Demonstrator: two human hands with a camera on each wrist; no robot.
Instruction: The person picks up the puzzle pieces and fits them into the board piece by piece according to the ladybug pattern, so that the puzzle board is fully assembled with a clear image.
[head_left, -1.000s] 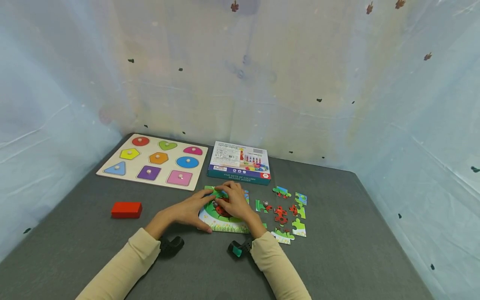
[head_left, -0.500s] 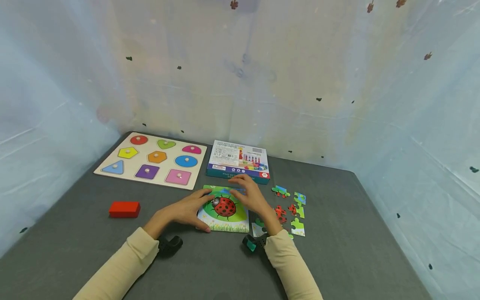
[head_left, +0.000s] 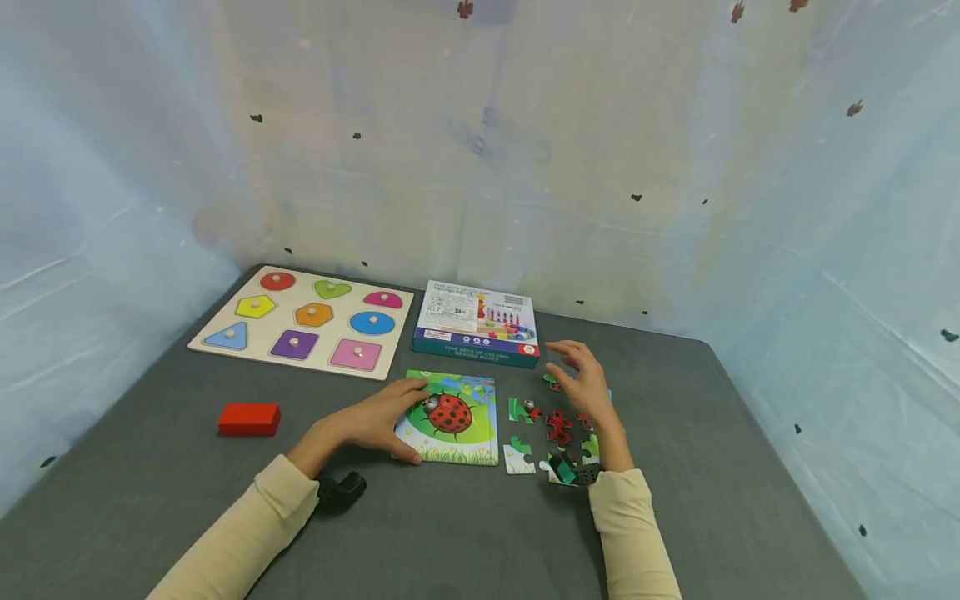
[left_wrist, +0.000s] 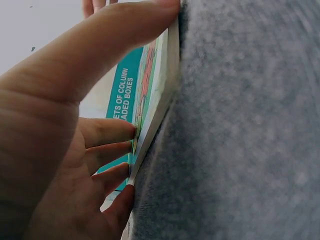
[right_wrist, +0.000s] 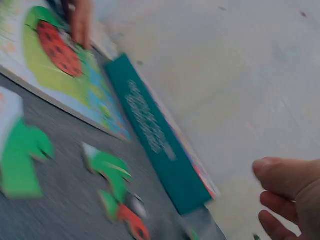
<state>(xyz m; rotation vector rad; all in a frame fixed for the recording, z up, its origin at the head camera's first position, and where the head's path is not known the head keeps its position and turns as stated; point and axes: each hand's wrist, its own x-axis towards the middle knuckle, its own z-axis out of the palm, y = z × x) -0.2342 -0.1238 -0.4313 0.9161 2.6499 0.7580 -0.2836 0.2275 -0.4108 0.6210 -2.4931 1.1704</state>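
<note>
A square ladybug puzzle board (head_left: 480,433) lies flat on the table before me. My left hand (head_left: 372,419) holds it at its left side, thumb by the near corner and fingers along the far part. In the left wrist view the fingertips touch the board's edge (left_wrist: 159,100). My right hand (head_left: 588,390) hovers right of the board with fingers spread and nothing in them. Under it lie loose jigsaw pieces, among them a red spotted piece (head_left: 558,427), a green-and-white corner piece (head_left: 519,458) and a green piece with the ladybug's head (head_left: 521,410). Hand and wrist hide several others.
A flat teal and white box (head_left: 476,323) lies behind the ladybug board. At the back left is a peg board (head_left: 330,337) with coloured knobbed shapes. A red block (head_left: 249,419) sits to the left.
My right hand has lifted off the ladybug board and moved right, over the loose pieces, uncovering the picture. My left hand has stayed at the board's left side.
</note>
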